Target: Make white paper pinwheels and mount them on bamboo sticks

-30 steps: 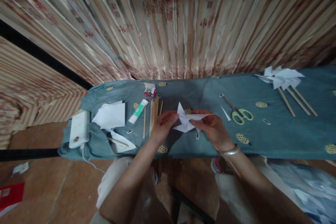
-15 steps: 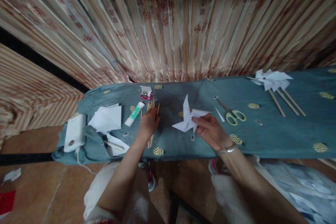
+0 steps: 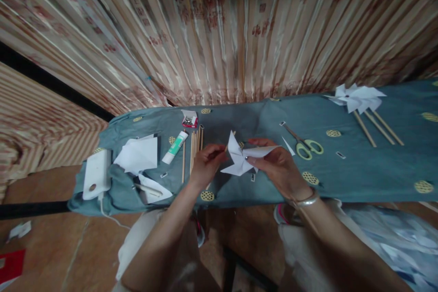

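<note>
My right hand (image 3: 282,169) pinches a white paper pinwheel (image 3: 241,157) near its middle, where a small shiny pin head shows. Just left of it, my left hand (image 3: 207,164) is closed around a thin wooden stick (image 3: 234,132), whose ends peek out above and below the fingers. More wooden sticks (image 3: 194,143) lie side by side on the cloth beyond that hand. A glue stick (image 3: 175,147) and a small red box of pins (image 3: 189,119) lie to their left and behind. Green-handled scissors (image 3: 304,143) rest right of the pinwheel.
Finished pinwheels on sticks (image 3: 359,100) lie at the far right of the cloth-covered table (image 3: 369,173). White paper sheets (image 3: 138,153), a folded paper with a pen-like tool (image 3: 153,190) and a white corded device (image 3: 97,173) occupy the left. A curtain (image 3: 219,32) hangs behind.
My left hand has lifted a wooden stick from the bunch and moved right, close to the pinwheel. My right hand still holds the pinwheel, which has tilted slightly.
</note>
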Tool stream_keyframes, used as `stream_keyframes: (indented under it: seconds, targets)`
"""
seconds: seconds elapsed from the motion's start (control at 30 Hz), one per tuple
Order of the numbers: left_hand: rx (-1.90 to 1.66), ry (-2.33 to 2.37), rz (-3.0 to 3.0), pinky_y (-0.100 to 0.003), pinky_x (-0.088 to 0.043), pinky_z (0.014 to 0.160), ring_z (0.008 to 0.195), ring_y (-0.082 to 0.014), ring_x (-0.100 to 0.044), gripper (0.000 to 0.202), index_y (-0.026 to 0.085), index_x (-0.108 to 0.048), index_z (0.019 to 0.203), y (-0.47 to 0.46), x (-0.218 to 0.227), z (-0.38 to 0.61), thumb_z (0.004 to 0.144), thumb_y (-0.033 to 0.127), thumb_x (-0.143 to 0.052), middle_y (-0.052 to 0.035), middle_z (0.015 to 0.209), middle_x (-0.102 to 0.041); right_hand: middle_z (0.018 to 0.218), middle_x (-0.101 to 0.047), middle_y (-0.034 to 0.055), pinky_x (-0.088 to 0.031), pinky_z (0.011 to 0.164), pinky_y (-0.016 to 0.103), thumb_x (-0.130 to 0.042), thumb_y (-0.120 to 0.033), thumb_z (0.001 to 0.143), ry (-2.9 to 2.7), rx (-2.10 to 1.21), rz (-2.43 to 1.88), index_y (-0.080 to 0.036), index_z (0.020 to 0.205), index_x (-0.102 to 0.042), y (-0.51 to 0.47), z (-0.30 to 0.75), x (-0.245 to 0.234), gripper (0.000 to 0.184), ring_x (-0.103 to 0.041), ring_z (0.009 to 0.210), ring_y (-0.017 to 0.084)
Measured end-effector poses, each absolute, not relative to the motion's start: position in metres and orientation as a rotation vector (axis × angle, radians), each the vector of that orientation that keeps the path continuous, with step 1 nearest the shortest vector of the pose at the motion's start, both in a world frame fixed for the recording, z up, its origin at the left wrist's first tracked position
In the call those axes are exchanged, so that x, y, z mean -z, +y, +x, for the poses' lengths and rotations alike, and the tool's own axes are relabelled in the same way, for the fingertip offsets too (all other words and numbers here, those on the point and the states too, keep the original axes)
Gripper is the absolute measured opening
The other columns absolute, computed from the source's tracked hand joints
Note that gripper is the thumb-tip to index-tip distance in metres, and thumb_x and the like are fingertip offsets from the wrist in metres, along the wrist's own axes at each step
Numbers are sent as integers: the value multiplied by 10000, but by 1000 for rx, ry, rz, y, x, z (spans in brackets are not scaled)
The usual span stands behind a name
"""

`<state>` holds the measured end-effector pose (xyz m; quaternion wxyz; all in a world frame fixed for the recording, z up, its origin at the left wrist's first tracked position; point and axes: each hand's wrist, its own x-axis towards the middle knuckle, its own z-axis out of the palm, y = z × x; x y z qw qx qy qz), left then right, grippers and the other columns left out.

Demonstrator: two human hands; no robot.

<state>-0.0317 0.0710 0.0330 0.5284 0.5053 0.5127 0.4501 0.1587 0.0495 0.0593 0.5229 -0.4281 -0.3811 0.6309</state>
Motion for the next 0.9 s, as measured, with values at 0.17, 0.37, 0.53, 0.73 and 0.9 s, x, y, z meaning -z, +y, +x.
stream_keyframes:
  seconds: [0.17,0.37,0.53,0.73,0.9]
  targets:
    - [-1068,1010,844,-263,-443,631,615,-137,-575,346,142,-749,741,51,-38,-13,592,433,-861,-14,628,-655,857,-760,-7,-587,684,255,-802,-282,731,-1287,-1082,-1158,-230,1078,-643,32,158,-70,386,-731,768,153]
    - [-991,918,685,-214,-308,504,497,-68,-450,410,134,-763,706,44,-47,-7,539,476,-914,6,545,-595,993,-761,-14,-598,807,277,-723,-183,805,-1479,-756,-1171,-282,1236,-563,19,163,-70,471,-739,908,162]
    - [-949,873,657,-210,-266,485,467,-53,-399,418,126,-750,691,41,-56,-3,564,491,-908,23,496,-532,978,-775,6,-615,799,283,-686,-152,830,-1538,-606,-1173,-260,1236,-549,18,166,-75,442,-755,904,180]
    - [-917,874,692,-213,-225,483,466,-45,-349,455,131,-729,699,38,-57,0,584,544,-883,36,505,-502,997,-779,22,-628,829,311,-696,-214,860,-1529,-608,-1147,-264,1238,-551,17,166,-80,408,-762,923,198]
    - [-904,870,724,-226,-222,483,468,-51,-328,464,138,-702,651,37,-56,1,601,570,-863,37,494,-477,1004,-777,10,-626,839,306,-711,-235,865,-1519,-581,-1136,-293,1253,-552,14,167,-78,423,-760,923,191]
